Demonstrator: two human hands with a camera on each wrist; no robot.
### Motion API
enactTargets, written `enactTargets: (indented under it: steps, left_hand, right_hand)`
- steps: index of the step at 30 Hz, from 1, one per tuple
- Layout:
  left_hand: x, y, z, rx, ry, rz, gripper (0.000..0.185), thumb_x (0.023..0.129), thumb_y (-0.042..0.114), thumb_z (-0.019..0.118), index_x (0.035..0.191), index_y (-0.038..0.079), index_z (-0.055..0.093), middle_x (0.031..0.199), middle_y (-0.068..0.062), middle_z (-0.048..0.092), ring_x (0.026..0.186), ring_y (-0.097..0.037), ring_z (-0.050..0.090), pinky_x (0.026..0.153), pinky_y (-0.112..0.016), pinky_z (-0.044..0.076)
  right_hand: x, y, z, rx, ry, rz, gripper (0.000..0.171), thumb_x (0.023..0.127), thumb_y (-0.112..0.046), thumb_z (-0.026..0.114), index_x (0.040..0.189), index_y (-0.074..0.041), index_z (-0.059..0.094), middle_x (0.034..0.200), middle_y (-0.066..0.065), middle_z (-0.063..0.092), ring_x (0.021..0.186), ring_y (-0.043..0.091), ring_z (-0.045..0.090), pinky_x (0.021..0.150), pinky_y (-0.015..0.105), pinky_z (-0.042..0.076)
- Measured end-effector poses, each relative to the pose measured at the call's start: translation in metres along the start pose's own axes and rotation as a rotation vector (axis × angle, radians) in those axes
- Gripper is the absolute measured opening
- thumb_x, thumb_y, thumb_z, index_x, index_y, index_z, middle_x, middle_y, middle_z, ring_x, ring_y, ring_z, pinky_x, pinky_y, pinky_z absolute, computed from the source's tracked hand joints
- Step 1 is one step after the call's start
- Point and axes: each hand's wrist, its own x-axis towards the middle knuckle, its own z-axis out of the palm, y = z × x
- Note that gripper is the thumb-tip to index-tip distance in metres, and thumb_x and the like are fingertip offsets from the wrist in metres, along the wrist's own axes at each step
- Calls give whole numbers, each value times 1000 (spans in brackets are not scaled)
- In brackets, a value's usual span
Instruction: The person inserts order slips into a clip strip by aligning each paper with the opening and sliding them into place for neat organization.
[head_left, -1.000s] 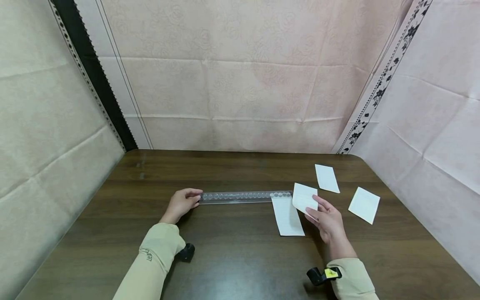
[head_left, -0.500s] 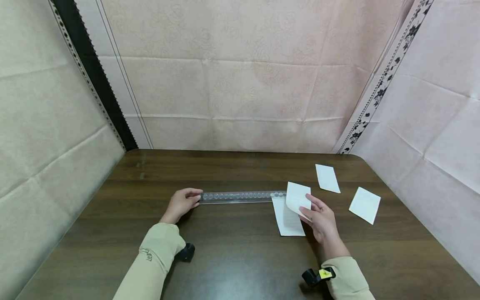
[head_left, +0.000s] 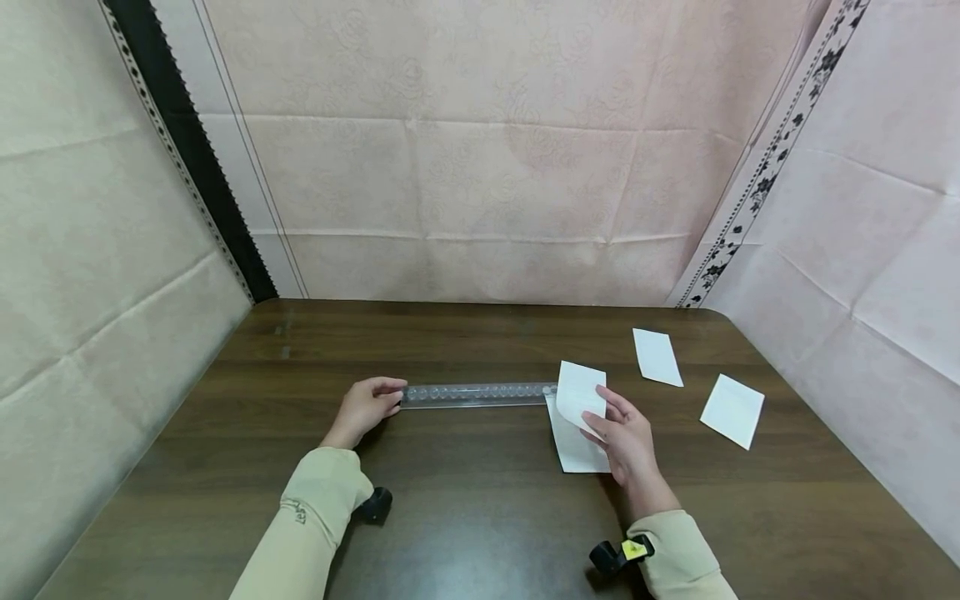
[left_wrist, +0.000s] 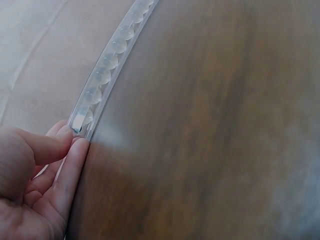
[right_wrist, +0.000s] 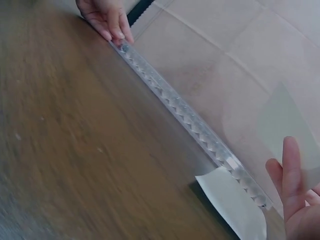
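A long clear plastic strip (head_left: 480, 395), with a row of round clear lumps (left_wrist: 110, 61) along it, stretches across the table. My left hand (head_left: 365, 410) pinches its left end between thumb and fingers. Near the right end, a small white paper (head_left: 573, 446) extends from the strip toward me; in the right wrist view this paper (right_wrist: 230, 202) bends upward at an edge. With my right hand (head_left: 628, 437) I hold a second white paper (head_left: 579, 392) by its right edge, tilted up. This sheet overlaps the first paper and hides the strip's right end in the head view.
Two more white papers lie on the right side of the brown wooden table (head_left: 450, 517): one paper (head_left: 657, 357) farther back, the other paper (head_left: 732, 412) farther right. Pale cloth (head_left: 465, 183) hangs behind the table and at both sides.
My right hand has moved left with its paper, which now covers more of the first paper and the strip's right end. My left hand stays at the strip's left end.
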Motion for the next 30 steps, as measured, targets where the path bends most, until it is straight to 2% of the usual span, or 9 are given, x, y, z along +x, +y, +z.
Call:
enactTargets:
  steps: [5, 8, 16, 22, 26, 30]
  left_hand:
    - [1, -1, 3, -8, -1, 4, 24, 91, 3, 59, 114, -2, 64, 113, -19, 60, 92, -21, 61, 75, -26, 54]
    - [1, 0, 2, -5, 1, 2, 24, 91, 3, 59, 113, -1, 64, 113, -19, 61, 91, -20, 61, 75, -26, 54]
    - [1, 0, -2, 5, -7, 0, 24, 91, 5, 59, 114, -1, 63, 114, -19, 60, 94, -22, 61, 76, -26, 54]
    - [2, -1, -1, 0, 2, -6, 24, 91, 4, 59, 114, -1, 64, 114, -19, 60, 93, -21, 61, 75, -26, 54]
    - [2, -2, 0, -4, 0, -6, 24, 92, 4, 58, 115, -1, 63, 115, -19, 60, 93, -21, 61, 75, -26, 54]
    - [1, -1, -1, -3, -1, -2, 24, 91, 4, 58, 114, -2, 63, 115, -20, 59, 93, -21, 61, 75, -26, 54]
  right_hand:
    - [-2, 2, 5, 2, 10, 6, 57, 85, 6, 62, 138, -5, 43, 145, 18, 32, 117, 30, 43, 75, 31, 55]
    - [-3, 3, 10, 13, 6, -2, 57, 85, 7, 61, 138, -5, 44, 145, 18, 33, 114, 28, 46, 75, 30, 55]
    - [-4, 5, 23, 48, -21, -23, 56, 84, 7, 63, 136, -2, 45, 141, 19, 39, 84, 12, 59, 71, 29, 56]
    - [-4, 5, 29, 52, -13, -22, 55, 83, 8, 63, 135, -3, 47, 142, 19, 38, 86, 14, 59, 71, 29, 56]
    - [-4, 7, 32, 50, -7, -23, 55, 83, 9, 63, 134, -3, 48, 144, 14, 36, 89, 14, 58, 70, 29, 56]
    - [-4, 8, 34, 52, -9, -25, 55, 83, 9, 63, 134, -3, 48, 143, 15, 37, 85, 13, 59, 69, 27, 56]
